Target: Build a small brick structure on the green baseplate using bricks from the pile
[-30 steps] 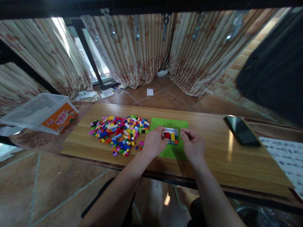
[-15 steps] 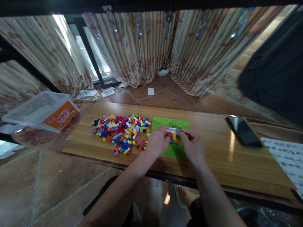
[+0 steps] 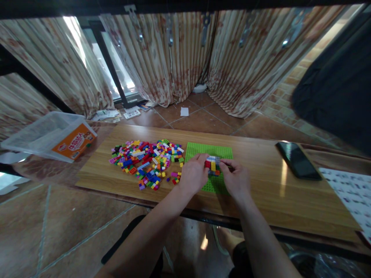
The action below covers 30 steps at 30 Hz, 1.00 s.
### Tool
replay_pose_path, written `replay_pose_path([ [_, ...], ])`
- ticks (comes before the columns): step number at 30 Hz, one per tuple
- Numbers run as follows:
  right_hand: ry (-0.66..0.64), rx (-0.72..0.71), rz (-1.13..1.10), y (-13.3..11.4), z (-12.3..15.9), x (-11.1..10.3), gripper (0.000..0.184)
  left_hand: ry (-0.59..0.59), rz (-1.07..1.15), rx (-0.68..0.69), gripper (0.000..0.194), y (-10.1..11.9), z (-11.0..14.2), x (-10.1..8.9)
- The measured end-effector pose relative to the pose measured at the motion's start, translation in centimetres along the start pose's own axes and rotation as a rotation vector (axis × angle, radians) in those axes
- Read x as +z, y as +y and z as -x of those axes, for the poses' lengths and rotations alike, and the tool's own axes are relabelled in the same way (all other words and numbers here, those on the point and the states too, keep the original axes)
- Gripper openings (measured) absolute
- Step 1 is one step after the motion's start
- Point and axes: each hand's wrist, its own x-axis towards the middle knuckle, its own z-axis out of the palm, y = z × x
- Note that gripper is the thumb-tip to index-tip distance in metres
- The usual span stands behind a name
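A small block of toy building bricks point(image 3: 213, 165) in white, grey, red, yellow and orange sits over the green studded baseplate point(image 3: 210, 149). My left hand point(image 3: 194, 173) is closed against the block's left side, its fingers curled and partly covering the bricks. From the right, my right hand point(image 3: 238, 178) pinches the block's grey edge with thumb and forefinger. The fingertips hide part of both sides, and I cannot tell whether the block is pressed onto the studs.
A loose heap of coloured bricks point(image 3: 147, 156) spreads left of the baseplate on the wooden board point(image 3: 261, 154). A clear plastic box point(image 3: 37, 135) with an orange label stands at the far left. On the right lie a dark phone point(image 3: 298, 160) and a printed sheet point(image 3: 352, 193).
My right hand has shifted slightly left, and the hands are a little closer together around the brick block. Less of the block shows between them. The loose heap is unchanged.
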Motion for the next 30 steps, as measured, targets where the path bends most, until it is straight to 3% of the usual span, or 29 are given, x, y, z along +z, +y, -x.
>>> replay_pose_path([
  [30, -0.021, -0.008, -0.009, -0.16, 0.05, -0.07, 0.037, -0.021, 0.069, 0.012, 0.036, -0.12, -0.32, 0.08],
])
